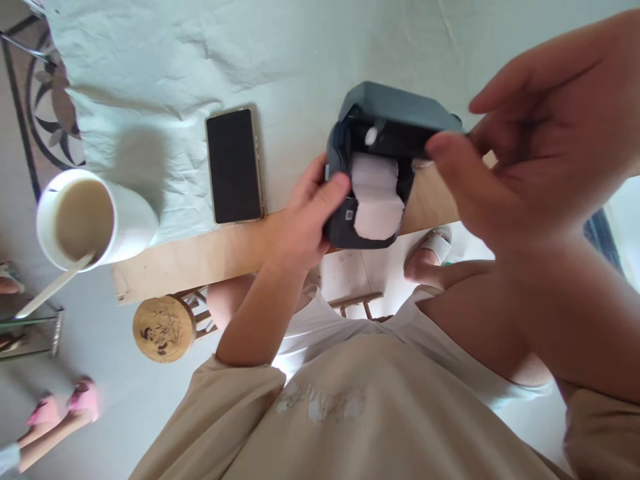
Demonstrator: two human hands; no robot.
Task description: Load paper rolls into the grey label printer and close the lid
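Observation:
A small dark grey thermal label printer (370, 230) is held tilted above the table's front edge. Its lid (395, 110) stands raised, and a roll of white paper (377, 193) shows inside, with a loose end hanging over the front. My left hand (310, 220) grips the printer's left side, thumb on the front rim. At the lid's right corner, my right hand (520, 147) has its thumb over the edge and curled fingers behind it, with the index finger apart. Blur partly hides this contact.
A black-screened phone (234, 167) lies on the pale tablecloth (300, 60). Left of it stands a white cup (130, 223) of brownish drink with a spoon (55, 285). Below the wooden table edge (200, 260) is a round stool (165, 329). Another person's pink slippers (83, 400) show lower left.

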